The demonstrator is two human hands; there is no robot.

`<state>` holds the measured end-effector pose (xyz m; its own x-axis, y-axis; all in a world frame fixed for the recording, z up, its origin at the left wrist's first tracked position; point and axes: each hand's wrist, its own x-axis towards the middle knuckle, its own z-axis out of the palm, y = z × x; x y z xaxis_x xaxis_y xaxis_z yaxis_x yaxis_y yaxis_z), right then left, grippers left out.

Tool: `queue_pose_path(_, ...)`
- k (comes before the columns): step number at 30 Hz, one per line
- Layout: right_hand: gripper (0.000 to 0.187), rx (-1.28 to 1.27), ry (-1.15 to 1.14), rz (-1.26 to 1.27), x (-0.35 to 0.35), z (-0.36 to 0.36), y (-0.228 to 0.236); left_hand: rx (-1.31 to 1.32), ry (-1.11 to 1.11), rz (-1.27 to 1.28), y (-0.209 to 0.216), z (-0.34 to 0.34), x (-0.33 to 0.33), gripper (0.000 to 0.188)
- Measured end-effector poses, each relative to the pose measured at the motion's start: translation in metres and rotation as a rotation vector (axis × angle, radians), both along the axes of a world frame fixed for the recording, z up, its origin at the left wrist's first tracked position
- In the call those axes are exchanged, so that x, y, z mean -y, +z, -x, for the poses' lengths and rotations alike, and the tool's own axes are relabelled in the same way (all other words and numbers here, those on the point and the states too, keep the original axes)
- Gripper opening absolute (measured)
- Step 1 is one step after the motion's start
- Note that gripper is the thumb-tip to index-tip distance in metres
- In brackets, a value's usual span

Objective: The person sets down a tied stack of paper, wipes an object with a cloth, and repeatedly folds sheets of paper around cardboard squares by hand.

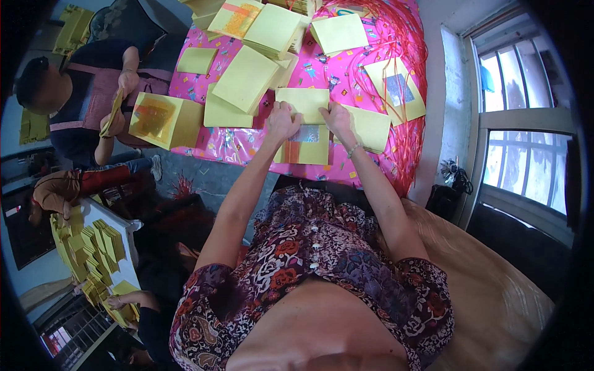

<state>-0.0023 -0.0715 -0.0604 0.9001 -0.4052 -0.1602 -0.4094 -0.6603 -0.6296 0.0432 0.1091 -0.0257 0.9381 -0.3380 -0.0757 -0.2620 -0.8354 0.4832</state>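
From R fingers (325,114): occupied at 10, right at fingertips, by yellow sheet (305,99). Passable at 12 over bare pink desk (328,75), up to pale-yellow pile (340,33). Blocked farther at 10 by thick stack (244,79); crowded at 3–4 by yellow pad (370,128); cluttered approx. 2 w/ red strings (413,52).

Premises present as a small handwork workshop, with daylight entering by a barred window (521,162). Yellow paper (246,77) lies in stacks on a pink table (229,145), red strands (413,86) massed along its right edge. Three co-workers (80,102) are present, more yellow stacks (110,244) occupying a white table (125,264)
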Motion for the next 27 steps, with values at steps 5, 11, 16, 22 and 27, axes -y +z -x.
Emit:
queue_pose_path(5,0.035,0.021,0.011,0.001,0.001,0.0,0.001,-0.015,-0.018,-0.066,0.007,0.004,0.006,0.05)
queue_pose_path(11,0.03,0.307,-0.053,0.182,-0.014,0.005,0.046,0.0,0.01,-0.053,0.005,0.007,0.001,0.049)
queue_pose_path(16,0.026,0.056,0.271,0.059,-0.022,0.005,0.057,0.023,-0.006,-0.051,0.009,0.008,0.005,0.048)
queue_pose_path(22,0.027,-0.187,0.363,0.114,-0.025,0.001,0.041,0.098,0.0,0.03,-0.003,0.014,-0.001,0.048)
queue_pose_path(27,0.026,-0.194,0.325,0.042,-0.021,0.01,0.039,0.175,-0.043,0.097,-0.004,0.023,-0.005,0.051)
